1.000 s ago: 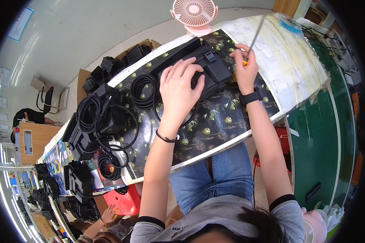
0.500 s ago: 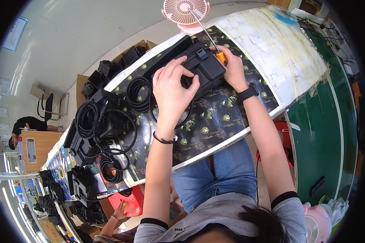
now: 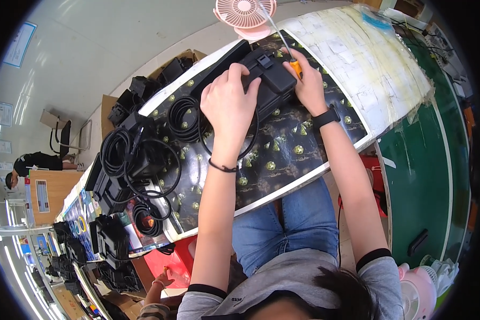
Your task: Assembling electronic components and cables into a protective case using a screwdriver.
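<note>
Right hand [image 3: 308,82], upper middle of frame, right of center: grasping the screwdriver [image 3: 297,68] by its orange handle, thin metal shaft pointing up and slightly left, overlapping the pink fan [image 3: 244,6] at top of frame. Left hand [image 3: 229,101], upper middle, left of the right one: back of hand up, fingers bent over the left part of the black device [image 3: 274,80], thumb apart from index finger; fingertips partly hidden, cannot tell if it grips anything.

Black device sits upper middle of frame, between the two hands, on a dark patterned mat [image 3: 282,170] on the bench [image 3: 352,48]. Latch-like piece on its top face. Coiled black cable [image 3: 181,125] just left of left hand; a loop of cable runs by the left wrist. Dark wristband [image 3: 326,116] on right wrist, thin dark bracelet [image 3: 222,168] on left.

Left of center: more black devices with coiled cables [image 3: 117,152], bunched on the bench. Cardboard box [image 3: 108,109] upper left beyond the bench edge, black units in it. Lower left: red stool [image 3: 184,256], co-worker's hand [image 3: 164,278] near it. Right side: green surface [image 3: 421,176], small black object [image 3: 418,242] on it. Second pink fan [image 3: 418,290] lower right.
</note>
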`<state>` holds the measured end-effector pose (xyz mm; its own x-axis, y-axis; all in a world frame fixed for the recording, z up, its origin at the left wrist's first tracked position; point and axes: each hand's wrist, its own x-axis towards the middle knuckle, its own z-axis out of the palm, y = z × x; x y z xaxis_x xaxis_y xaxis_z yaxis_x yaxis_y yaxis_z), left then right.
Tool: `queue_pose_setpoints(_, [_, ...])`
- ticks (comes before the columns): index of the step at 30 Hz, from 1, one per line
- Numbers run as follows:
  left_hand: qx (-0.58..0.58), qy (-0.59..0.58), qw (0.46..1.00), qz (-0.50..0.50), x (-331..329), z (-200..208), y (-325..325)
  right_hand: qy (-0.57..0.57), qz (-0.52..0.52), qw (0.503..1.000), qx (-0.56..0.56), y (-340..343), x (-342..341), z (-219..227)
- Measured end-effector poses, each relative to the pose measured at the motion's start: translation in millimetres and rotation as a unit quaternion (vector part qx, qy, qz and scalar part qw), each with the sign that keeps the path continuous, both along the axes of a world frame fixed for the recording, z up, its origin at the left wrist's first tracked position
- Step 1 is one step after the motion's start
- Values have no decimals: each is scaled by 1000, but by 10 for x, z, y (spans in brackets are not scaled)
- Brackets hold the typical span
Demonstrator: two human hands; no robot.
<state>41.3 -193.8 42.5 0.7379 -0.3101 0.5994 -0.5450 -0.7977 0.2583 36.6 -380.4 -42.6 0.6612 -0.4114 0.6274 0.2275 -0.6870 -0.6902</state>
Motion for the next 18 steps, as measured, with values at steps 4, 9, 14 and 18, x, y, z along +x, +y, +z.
queue_pose_setpoints(4, [14, -31, 999, 7, 24, -3, -12, 49, -38, 998, 5, 7, -146, 90])
queue_pose_setpoints(9, [-22, 5, 1000, -17, 118, -29, 29, 28, 11, 993, 118, 238, -685, 289])
queue_pose_setpoints(14, [-114, 31, 990, -78, 150, -176, 180, 112, 83, 985, 102, 458, -1581, 431])
queue_pose_setpoints(18, [-127, -33, 991, -36, 144, -288, 247, 132, 104, 985, -42, 605, -1909, 489])
